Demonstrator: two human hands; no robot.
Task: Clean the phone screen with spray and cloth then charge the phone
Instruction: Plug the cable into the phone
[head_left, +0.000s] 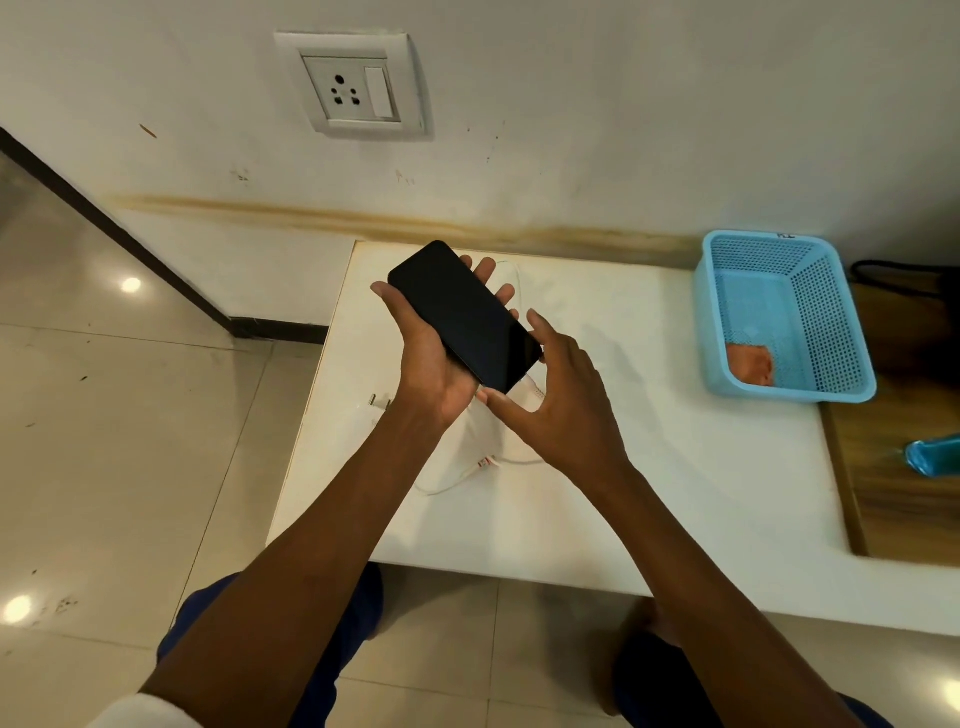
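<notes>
Black phone, screen up and dark, held above the white table, cradled in left hand with fingers curled round its far edge. Right hand pinching white cable at the phone's near end. Plug lying on table. Blue basket at right, holding orange cloth. Blue spray bottle far right. Wall socket above.
</notes>
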